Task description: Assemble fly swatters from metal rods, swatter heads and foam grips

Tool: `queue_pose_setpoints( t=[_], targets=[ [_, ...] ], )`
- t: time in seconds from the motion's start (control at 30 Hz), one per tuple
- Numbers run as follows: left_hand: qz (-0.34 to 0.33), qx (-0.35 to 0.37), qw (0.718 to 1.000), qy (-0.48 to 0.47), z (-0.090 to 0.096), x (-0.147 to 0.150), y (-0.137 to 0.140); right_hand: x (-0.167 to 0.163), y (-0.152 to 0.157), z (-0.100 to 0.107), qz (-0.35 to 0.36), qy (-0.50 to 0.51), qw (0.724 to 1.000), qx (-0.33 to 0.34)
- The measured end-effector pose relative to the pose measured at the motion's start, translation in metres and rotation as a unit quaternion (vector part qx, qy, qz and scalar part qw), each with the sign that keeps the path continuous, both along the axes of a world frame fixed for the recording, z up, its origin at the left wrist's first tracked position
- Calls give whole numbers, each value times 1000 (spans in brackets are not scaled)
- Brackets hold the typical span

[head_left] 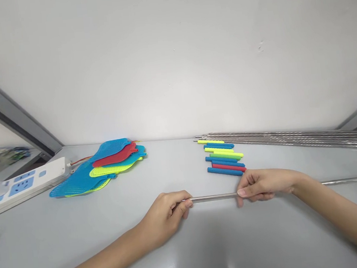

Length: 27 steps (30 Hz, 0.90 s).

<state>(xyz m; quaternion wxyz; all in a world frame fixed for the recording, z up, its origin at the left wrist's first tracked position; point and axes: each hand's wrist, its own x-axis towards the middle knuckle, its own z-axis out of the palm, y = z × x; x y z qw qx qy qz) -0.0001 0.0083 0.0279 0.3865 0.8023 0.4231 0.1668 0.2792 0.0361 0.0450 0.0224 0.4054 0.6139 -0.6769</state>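
A thin metal rod (pixel 214 197) lies level across the view above the grey table (pixel 193 261). My left hand (pixel 168 217) pinches its left end, thumb against fingers, and hides that tip. Farther along the rod, my right hand (pixel 257 187) grips it between thumb and fingers; the rest runs on to the right past the wrist. Just behind the right hand lie several coloured handle tubes (pixel 224 170) in blue, red, green and yellow. Beyond the left hand is a fanned pile of perforated plastic fly swatter heads (pixel 82 177) in blue, red and yellow.
More metal rods (pixel 282 135) lie in a bundle at the back right along the white wall (pixel 171 66). A white power strip (pixel 26 185) with blue sockets sits at the left. Grey frame posts (pixel 10 106) stand at both sides.
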Motion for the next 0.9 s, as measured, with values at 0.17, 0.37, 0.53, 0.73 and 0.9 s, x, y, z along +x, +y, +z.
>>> queue_pose_setpoints(
  t=[0.17,0.37,0.53,0.73,0.9],
  targets=[
    [2,3,1000,0,1,0,0,-2,-3,1,-7,6,1000,-11],
    [1,5,1000,1,0,0,0,-4,-4,1,-17,10,999,-28],
    [3,4,1000,-2,-1,-1,0,-6,-5,4,-25,10,999,-45],
    [-5,9,1000,0,-1,-1,0,-10,-8,2,-34,22,998,-56],
    [-11,19,1000,-2,-1,-1,0,-17,-11,-6,-44,33,993,-102]
  ],
)
